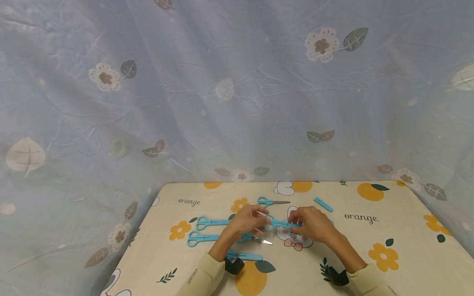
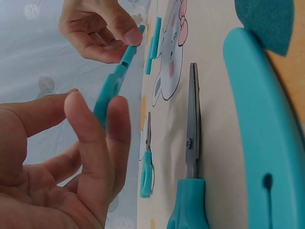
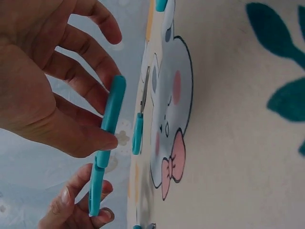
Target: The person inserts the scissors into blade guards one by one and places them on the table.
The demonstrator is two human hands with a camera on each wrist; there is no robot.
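A pair of light-blue scissors (image 1: 273, 223) is held above the table between both hands, its blades covered by a blue sheath (image 3: 113, 112). My left hand (image 1: 247, 222) holds the handle end with its fingertips. From the other side, my right hand (image 1: 314, 222) pinches the sheath between thumb and fingers. Beneath the left hand lie bare-bladed scissors (image 2: 191, 138), their handle partly hidden in the head view. A second bare-bladed pair (image 1: 272, 202) rests farther back. Near the left forearm is a sheathed pair (image 1: 248, 257), its handle partly covered by the arm.
Two more sheathed scissors, one farther back (image 1: 211, 223) and one nearer (image 1: 203, 238), lie left of the left hand. A loose blue sheath (image 1: 323, 204) sits behind the right hand. A patterned cloth (image 1: 407, 255) covers the table, with a curtain (image 1: 237, 102) behind.
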